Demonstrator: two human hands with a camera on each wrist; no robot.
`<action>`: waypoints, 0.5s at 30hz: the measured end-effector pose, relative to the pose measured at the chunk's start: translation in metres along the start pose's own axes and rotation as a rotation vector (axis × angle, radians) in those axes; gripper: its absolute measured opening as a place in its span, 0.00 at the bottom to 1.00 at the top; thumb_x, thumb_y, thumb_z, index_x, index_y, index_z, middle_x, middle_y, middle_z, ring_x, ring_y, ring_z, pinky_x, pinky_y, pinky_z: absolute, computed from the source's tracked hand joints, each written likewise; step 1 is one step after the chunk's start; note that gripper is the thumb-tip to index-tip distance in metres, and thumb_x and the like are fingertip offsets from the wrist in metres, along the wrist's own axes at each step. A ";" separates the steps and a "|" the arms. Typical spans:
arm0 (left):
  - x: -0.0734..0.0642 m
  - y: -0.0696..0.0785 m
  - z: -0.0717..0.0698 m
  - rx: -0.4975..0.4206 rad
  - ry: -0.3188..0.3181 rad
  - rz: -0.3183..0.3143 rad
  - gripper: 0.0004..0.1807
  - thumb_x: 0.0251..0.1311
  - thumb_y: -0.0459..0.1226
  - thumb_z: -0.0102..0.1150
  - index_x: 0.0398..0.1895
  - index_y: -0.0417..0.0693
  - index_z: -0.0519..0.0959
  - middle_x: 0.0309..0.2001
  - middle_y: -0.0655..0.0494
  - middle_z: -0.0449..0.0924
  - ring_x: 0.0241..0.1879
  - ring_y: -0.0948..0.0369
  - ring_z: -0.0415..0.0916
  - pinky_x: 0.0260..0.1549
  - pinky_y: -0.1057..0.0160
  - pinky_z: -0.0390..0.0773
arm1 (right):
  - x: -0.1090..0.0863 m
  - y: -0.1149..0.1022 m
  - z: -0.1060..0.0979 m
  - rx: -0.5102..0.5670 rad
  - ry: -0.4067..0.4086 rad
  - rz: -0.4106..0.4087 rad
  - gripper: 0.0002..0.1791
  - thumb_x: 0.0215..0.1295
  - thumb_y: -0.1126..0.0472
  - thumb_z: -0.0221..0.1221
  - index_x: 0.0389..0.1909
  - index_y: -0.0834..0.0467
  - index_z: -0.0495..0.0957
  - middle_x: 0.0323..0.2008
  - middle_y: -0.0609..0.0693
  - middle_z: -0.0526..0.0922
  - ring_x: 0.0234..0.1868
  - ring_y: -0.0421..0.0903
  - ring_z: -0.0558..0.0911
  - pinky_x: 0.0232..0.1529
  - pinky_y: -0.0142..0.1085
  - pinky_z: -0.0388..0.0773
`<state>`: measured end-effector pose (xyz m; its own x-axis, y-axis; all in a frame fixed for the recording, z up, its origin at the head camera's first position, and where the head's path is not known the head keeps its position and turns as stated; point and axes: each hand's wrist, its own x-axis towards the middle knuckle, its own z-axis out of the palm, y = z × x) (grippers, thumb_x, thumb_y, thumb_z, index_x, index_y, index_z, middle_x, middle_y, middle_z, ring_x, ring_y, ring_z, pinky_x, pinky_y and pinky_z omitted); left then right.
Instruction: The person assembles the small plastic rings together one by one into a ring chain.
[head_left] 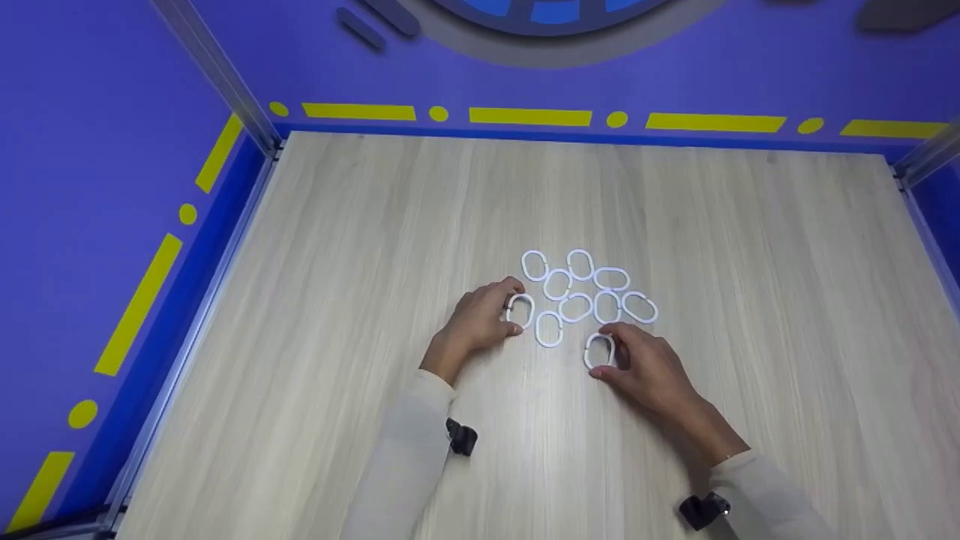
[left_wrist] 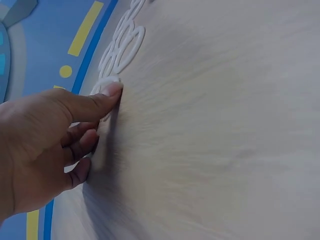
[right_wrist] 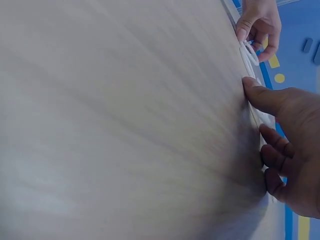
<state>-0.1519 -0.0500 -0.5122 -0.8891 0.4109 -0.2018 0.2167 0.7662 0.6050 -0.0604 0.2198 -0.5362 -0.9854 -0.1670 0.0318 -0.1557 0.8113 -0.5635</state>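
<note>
Presently, the left hand (head_left: 477, 321) pinches a white split ring (head_left: 532, 311) left of the loose rings (head_left: 579, 295); the right hand (head_left: 651, 369) pinches a second ring (head_left: 587, 352) at their near side.

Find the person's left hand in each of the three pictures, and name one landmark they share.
Head: left hand near the centre, pinching a white ring.
Left wrist: left hand at the left edge.
Right wrist: left hand at the top right.
Shared landmark: yellow dashes on the blue wall.
</note>
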 end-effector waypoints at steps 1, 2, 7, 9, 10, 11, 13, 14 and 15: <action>-0.001 -0.001 0.001 -0.019 0.005 0.004 0.30 0.56 0.36 0.74 0.62 0.54 0.75 0.45 0.53 0.81 0.43 0.58 0.74 0.48 0.56 0.75 | 0.000 0.000 0.000 0.005 0.002 -0.001 0.34 0.46 0.59 0.79 0.56 0.56 0.78 0.42 0.51 0.87 0.36 0.43 0.76 0.39 0.37 0.73; -0.002 -0.001 0.001 -0.034 0.011 0.007 0.30 0.56 0.35 0.73 0.63 0.55 0.75 0.43 0.54 0.82 0.42 0.58 0.74 0.47 0.57 0.75 | 0.000 0.001 0.000 0.013 0.000 0.004 0.34 0.47 0.59 0.79 0.57 0.55 0.78 0.40 0.50 0.87 0.35 0.42 0.76 0.37 0.35 0.73; -0.008 -0.004 0.005 -0.087 0.020 0.007 0.30 0.62 0.33 0.68 0.68 0.56 0.75 0.42 0.53 0.81 0.41 0.60 0.73 0.48 0.58 0.75 | 0.001 0.004 -0.001 0.066 -0.032 0.031 0.34 0.51 0.60 0.77 0.61 0.52 0.77 0.34 0.48 0.83 0.34 0.42 0.75 0.35 0.31 0.72; -0.009 -0.005 0.007 -0.097 0.029 0.010 0.29 0.65 0.33 0.64 0.70 0.55 0.74 0.41 0.53 0.80 0.41 0.61 0.71 0.47 0.59 0.74 | 0.001 0.007 -0.002 0.113 -0.039 0.031 0.34 0.54 0.62 0.75 0.63 0.52 0.77 0.33 0.48 0.81 0.34 0.41 0.74 0.34 0.30 0.71; -0.010 -0.006 0.009 -0.097 0.039 0.016 0.29 0.66 0.33 0.63 0.70 0.55 0.73 0.41 0.53 0.80 0.40 0.61 0.71 0.46 0.59 0.73 | 0.001 0.008 -0.003 0.140 -0.037 0.026 0.33 0.56 0.64 0.74 0.64 0.53 0.76 0.33 0.48 0.80 0.34 0.41 0.73 0.35 0.29 0.71; -0.011 -0.007 0.010 -0.097 0.052 0.022 0.28 0.68 0.33 0.61 0.71 0.54 0.73 0.40 0.53 0.80 0.39 0.61 0.70 0.45 0.60 0.73 | 0.001 0.010 -0.004 0.170 -0.031 0.017 0.32 0.57 0.66 0.72 0.65 0.53 0.76 0.34 0.48 0.80 0.34 0.41 0.73 0.35 0.28 0.71; -0.012 -0.008 0.012 -0.101 0.080 0.036 0.26 0.70 0.33 0.58 0.71 0.53 0.73 0.39 0.52 0.80 0.38 0.61 0.69 0.43 0.59 0.73 | 0.001 0.014 -0.005 0.226 -0.003 -0.012 0.30 0.60 0.69 0.69 0.65 0.56 0.77 0.38 0.50 0.83 0.37 0.39 0.75 0.38 0.25 0.72; -0.013 -0.009 0.013 -0.108 0.093 0.038 0.26 0.71 0.33 0.56 0.72 0.53 0.72 0.39 0.51 0.80 0.37 0.60 0.69 0.43 0.59 0.74 | 0.002 0.015 -0.006 0.253 0.010 -0.028 0.29 0.61 0.71 0.67 0.65 0.57 0.77 0.39 0.51 0.85 0.38 0.38 0.75 0.40 0.23 0.72; -0.014 -0.010 0.013 -0.118 0.109 0.038 0.26 0.72 0.33 0.55 0.72 0.52 0.72 0.40 0.51 0.81 0.38 0.61 0.70 0.45 0.58 0.76 | 0.002 0.017 -0.007 0.277 0.020 -0.038 0.28 0.63 0.73 0.65 0.65 0.58 0.77 0.41 0.52 0.86 0.38 0.37 0.75 0.41 0.22 0.72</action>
<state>-0.1364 -0.0562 -0.5256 -0.9210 0.3775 -0.0967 0.2076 0.6853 0.6980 -0.0655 0.2368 -0.5397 -0.9808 -0.1811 0.0724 -0.1711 0.6203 -0.7655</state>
